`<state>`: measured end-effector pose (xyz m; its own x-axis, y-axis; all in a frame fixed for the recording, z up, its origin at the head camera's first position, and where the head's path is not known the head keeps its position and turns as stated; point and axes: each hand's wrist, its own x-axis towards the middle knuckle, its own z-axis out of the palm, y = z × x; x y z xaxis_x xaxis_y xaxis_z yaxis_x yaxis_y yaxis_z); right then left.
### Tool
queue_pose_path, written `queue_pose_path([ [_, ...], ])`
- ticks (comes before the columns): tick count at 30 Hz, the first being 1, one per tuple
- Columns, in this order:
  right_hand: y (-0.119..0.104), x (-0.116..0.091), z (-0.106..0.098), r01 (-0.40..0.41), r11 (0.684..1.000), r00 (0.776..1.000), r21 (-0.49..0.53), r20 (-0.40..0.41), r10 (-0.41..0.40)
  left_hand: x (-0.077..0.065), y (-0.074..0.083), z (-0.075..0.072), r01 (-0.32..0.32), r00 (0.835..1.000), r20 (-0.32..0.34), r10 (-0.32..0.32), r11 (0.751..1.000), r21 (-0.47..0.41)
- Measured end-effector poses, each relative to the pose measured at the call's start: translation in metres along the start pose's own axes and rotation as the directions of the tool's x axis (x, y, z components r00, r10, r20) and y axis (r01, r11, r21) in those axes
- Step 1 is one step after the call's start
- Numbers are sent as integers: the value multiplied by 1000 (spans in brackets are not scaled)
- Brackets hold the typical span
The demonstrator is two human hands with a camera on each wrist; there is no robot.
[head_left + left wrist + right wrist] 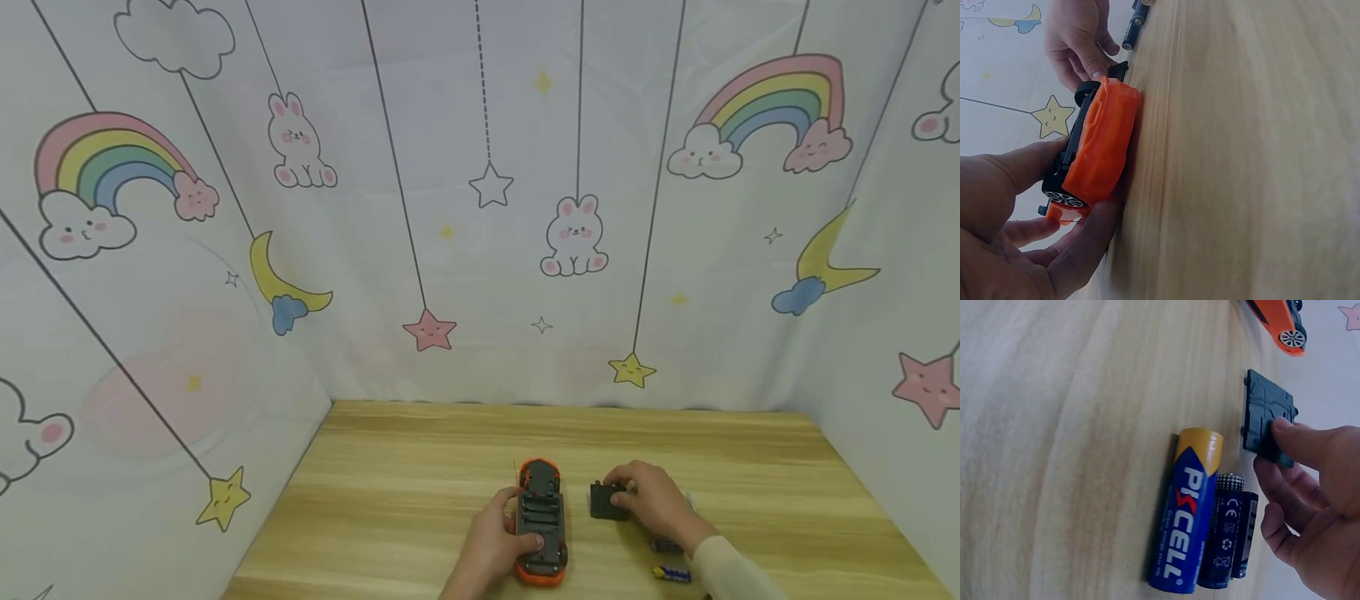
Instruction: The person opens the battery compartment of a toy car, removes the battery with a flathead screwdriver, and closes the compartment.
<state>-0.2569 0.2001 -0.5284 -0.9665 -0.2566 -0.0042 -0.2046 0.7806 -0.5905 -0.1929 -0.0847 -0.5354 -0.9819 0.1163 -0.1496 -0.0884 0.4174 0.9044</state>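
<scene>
An orange toy car (542, 575) lies upside down on the wooden table, its black underside and open battery compartment (542, 510) facing up. My left hand (491, 537) grips the car from its left side, thumb across the underside. To the right, my right hand (654, 500) pinches a black battery cover (1266, 415) between thumb and fingers, close to the table. Near that hand lie a blue and yellow battery (1186, 509) and darker batteries (1219, 540) side by side. In the left wrist view the car's orange body (1100, 140) sits between the left thumb and fingers.
The wooden table (390, 467) meets white fabric walls (495, 275) at the back and on both sides, printed with rainbows, rabbits and stars. A thin antenna (515, 473) stands out by the car's far end.
</scene>
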Motion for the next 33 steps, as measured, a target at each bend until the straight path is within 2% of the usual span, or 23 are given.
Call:
queue_pose_path([
  [5,3,0,-3,36,997,999,65,16,-37,1,0,0,10,1000,0,-10,1000,-1],
  [9,0,0,-7,21,991,999,133,24,-24,0,-1,0,13,1000,-4,-13,1000,5],
  [13,-7,0,-9,14,970,999,241,43,-25,0,0,0,6,1000,-6,-6,1000,3],
  [16,-13,1,-9,12,944,996,330,77,-39,-1,1,0,-10,1000,-7,10,1000,-1],
  [19,-22,1,-6,13,925,993,381,101,-55,-2,1,0,-26,1000,-11,26,1000,3],
  [28,-45,3,7,83,900,978,427,137,-155,-1,1,-1,-30,1000,5,30,999,25],
  [33,-54,4,17,136,889,970,437,124,-210,-2,0,-1,-36,999,3,36,999,31],
])
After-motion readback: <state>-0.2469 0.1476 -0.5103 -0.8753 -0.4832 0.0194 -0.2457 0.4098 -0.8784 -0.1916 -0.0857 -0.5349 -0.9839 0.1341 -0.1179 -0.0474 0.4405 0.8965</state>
